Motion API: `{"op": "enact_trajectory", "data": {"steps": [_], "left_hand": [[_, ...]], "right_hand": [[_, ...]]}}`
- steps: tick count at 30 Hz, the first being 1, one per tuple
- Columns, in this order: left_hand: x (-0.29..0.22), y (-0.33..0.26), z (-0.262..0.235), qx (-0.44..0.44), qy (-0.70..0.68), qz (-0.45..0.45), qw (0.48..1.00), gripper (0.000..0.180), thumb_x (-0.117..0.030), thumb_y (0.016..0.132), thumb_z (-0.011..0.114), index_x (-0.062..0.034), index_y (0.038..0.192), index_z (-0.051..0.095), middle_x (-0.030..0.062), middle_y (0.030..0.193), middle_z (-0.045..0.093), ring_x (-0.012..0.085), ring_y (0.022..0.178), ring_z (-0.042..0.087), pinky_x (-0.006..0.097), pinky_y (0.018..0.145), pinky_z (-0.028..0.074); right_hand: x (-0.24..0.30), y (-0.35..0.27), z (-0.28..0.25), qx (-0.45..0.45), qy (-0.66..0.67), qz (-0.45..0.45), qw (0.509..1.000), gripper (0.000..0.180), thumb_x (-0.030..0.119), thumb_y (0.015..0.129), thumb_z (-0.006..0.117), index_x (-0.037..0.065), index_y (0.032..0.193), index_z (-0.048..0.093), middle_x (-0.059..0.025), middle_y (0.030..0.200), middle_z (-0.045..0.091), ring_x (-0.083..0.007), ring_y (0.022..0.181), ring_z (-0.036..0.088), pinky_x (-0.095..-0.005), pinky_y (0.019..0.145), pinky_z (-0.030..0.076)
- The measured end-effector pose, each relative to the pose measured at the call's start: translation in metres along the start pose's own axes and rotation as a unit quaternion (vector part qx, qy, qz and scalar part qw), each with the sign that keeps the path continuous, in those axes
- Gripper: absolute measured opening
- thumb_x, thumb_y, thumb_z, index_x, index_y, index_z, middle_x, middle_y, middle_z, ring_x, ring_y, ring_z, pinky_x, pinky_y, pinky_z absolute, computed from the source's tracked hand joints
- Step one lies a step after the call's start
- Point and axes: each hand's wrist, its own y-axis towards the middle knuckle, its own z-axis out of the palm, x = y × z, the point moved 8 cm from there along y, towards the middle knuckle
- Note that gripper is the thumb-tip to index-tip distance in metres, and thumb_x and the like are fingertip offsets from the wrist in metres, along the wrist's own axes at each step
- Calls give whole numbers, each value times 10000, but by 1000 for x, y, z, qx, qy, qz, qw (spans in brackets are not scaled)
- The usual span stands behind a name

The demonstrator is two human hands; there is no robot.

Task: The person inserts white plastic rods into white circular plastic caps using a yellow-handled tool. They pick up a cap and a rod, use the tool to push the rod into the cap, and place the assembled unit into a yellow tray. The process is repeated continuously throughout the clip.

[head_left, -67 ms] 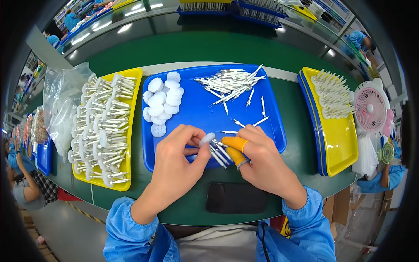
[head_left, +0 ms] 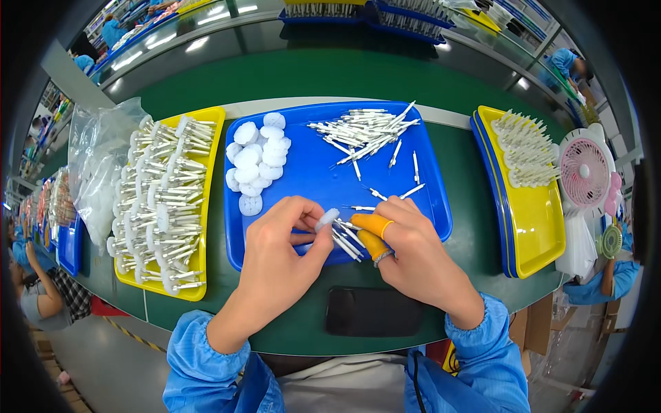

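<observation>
My left hand (head_left: 284,244) pinches a white round disc (head_left: 328,219) by its rim, above the near part of the blue tray (head_left: 323,182). Several thin white rods (head_left: 349,246) stick out from that disc toward the right. My right hand (head_left: 421,253) has yellow covers on two fingertips and a ring. Those fingers are closed close beside the disc, on a white rod mostly hidden by them. In the tray, a pile of white discs (head_left: 258,162) lies at the left and loose white rods (head_left: 365,134) at the far right.
A yellow tray (head_left: 210,155) of filled discs stands left, next to a clear plastic bag (head_left: 103,165). Stacked trays (head_left: 537,241) holding more filled discs are at right, beside a pink and white fan (head_left: 584,171). A black phone (head_left: 372,312) lies at the green table's (head_left: 292,323) front edge.
The disc and its rods have shifted very slightly to the right in my hands. Otherwise nothing visibly differs.
</observation>
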Motion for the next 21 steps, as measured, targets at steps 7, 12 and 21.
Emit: {"op": "enact_trajectory", "data": {"steps": [7,12,21], "left_hand": [[-3,-4,4,13,30,29,999,130,60,934,806,46,1038,730,94,994,732,157,917,764,330,801,719],[-11,-5,5,12,50,47,998,138,81,929,790,57,1050,726,111,1001,707,191,906,772,335,815,729],[-10,-15,11,17,107,30,994,154,77,919,769,51,1062,719,157,976,683,278,859,777,353,763,703]], "right_hand": [[7,3,7,-12,28,-5,1000,339,-118,674,736,-74,1009,752,-168,974,649,-361,975,621,-472,881,513],[9,-1,8,-54,65,6,996,283,-120,665,727,-62,942,739,-161,913,632,-380,865,618,-475,802,521],[10,-4,16,-93,49,42,994,220,-115,700,730,-66,913,754,-174,834,625,-384,805,630,-467,735,504]]}}
